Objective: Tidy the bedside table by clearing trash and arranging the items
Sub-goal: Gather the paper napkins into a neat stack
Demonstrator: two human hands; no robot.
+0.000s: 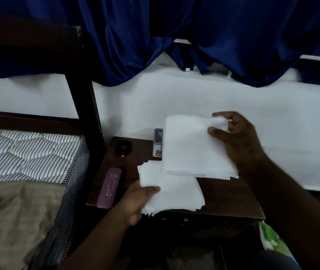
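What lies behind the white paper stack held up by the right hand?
Only the left strip of a grey rectangular device on the dark wooden bedside table shows; the white paper stack covers its remainder.

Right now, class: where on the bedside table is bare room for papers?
Bedside table: bare wood at front right, between the lower paper stack and the right edge. Small patch between purple case and black object. Back centre crowded: grey device.
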